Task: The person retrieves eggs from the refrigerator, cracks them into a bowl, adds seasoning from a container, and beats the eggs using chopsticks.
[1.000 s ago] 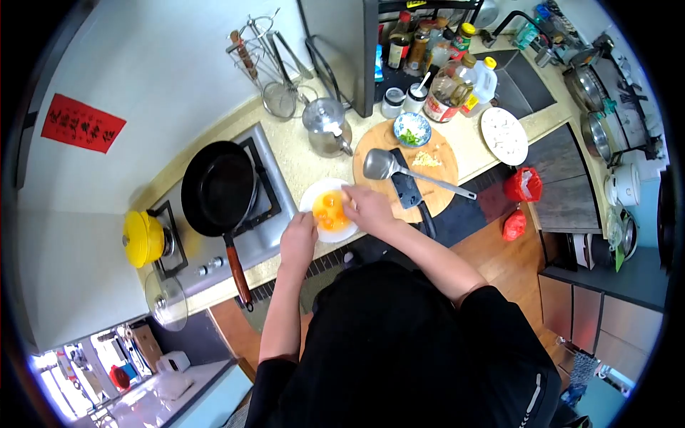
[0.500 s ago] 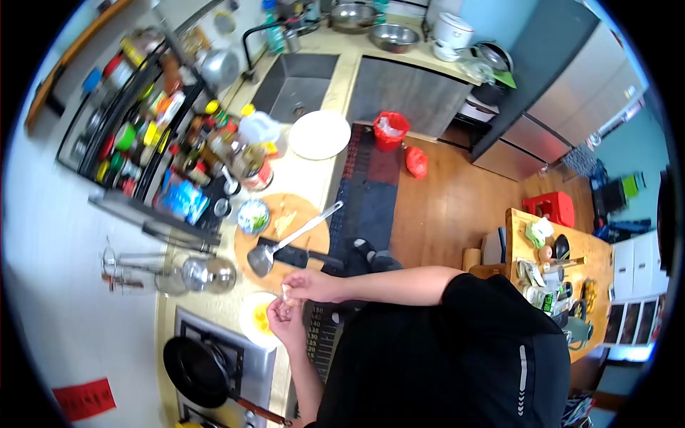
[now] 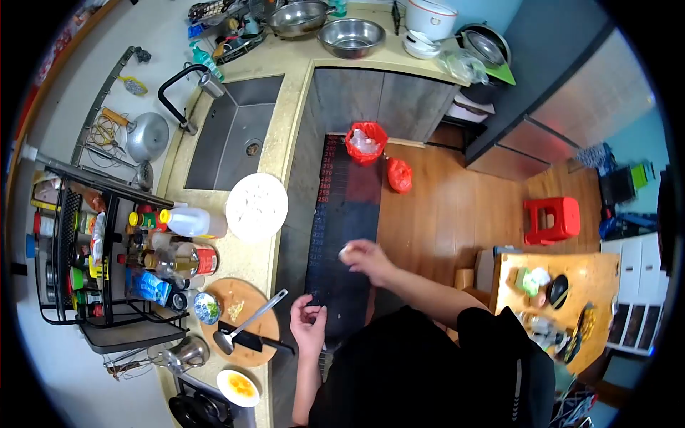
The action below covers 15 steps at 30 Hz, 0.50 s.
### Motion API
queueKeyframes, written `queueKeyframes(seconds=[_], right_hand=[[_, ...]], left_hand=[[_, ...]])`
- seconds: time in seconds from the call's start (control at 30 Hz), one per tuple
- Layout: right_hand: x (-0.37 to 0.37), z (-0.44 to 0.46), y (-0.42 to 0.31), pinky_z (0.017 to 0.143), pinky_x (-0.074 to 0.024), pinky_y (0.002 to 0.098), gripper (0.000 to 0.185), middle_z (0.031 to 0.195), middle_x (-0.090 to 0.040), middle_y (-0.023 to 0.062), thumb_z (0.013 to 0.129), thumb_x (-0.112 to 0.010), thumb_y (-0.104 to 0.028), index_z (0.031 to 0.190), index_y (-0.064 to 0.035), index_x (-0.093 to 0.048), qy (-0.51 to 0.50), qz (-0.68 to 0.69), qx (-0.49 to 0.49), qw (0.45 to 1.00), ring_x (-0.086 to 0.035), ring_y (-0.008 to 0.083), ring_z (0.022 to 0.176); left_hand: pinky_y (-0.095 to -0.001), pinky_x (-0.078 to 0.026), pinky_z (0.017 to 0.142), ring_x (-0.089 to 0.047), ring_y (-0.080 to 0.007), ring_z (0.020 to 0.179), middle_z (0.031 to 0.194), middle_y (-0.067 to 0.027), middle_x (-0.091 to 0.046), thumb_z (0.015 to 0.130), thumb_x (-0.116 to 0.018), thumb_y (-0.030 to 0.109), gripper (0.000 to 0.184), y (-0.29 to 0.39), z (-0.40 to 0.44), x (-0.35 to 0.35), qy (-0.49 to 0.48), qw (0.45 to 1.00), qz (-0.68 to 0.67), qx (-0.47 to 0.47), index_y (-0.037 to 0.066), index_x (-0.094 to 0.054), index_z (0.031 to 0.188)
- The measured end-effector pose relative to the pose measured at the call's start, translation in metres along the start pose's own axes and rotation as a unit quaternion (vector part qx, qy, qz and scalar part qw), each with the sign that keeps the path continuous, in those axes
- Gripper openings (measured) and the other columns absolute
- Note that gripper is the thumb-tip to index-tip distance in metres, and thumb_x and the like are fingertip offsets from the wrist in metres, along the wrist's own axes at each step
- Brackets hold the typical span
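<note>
My right hand (image 3: 369,260) is held out over the dark floor mat, its fingers closed around a pale eggshell (image 3: 348,254). Closer to the counter edge, my left hand (image 3: 308,325) is raised with fingers curled but apart and nothing visible in them. The white bowl (image 3: 230,387) with yellow-orange egg yolks (image 3: 242,386) stands on the counter, left of and below my left hand. Beside it, a ladle (image 3: 251,322) and a dark-bladed knife (image 3: 250,340) lie across the round wooden board (image 3: 264,314), which also carries chopped pale bits.
A red-lined bin (image 3: 367,144) and a tied red bag (image 3: 399,175) stand on the floor ahead. Along the counter are a white plate (image 3: 256,207), bottles (image 3: 189,259), a patterned bowl (image 3: 207,308) and the sink (image 3: 239,128). A wooden table (image 3: 510,274) is at the right.
My hands were together beside the bowl of egg; now they are apart. My right hand has moved away from the counter with the eggshell, and the view has turned toward the bin.
</note>
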State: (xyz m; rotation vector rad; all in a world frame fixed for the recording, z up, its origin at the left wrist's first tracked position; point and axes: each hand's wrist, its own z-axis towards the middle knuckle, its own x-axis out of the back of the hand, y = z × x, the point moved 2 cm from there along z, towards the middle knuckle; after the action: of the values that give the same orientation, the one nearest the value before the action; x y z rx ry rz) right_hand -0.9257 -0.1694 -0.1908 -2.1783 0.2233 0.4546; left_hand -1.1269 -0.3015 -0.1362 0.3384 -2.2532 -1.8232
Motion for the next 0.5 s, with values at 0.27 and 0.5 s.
queueKeyframes(seconds=[0.27,0.5], right_hand=[[0.153,0.228,-0.174,0.056,-0.0432,0.0236,0.006,0.076,-0.06,-0.001,0.083,-0.064,-0.014,0.088,-0.0114,-0.065,0.031,-0.129,0.091,0.987,-0.054,0.0093,0.066],[0.171,0.327,-0.187,0.053,-0.0484,0.0295,0.026,0.078,-0.06,0.0096,0.101,-0.05,-0.028,0.105,-0.0035,-0.058,0.002,-0.161,-0.017,0.987,-0.056,0.0186,0.062]], left_hand=[[-0.0302,-0.051,0.078,-0.064,-0.0228,0.083,0.098,-0.0122,-0.068,0.088,-0.053,-0.002,0.022,0.044,0.007,-0.026,0.049,0.989,0.121,-0.072,0.0,-0.071,0.101],[-0.0227,-0.045,0.061,-0.053,-0.0063,0.066,0.074,0.0,-0.059,0.103,-0.05,0.018,0.03,0.027,-0.024,0.023,0.298,0.954,-0.015,0.034,0.001,-0.061,0.082]])
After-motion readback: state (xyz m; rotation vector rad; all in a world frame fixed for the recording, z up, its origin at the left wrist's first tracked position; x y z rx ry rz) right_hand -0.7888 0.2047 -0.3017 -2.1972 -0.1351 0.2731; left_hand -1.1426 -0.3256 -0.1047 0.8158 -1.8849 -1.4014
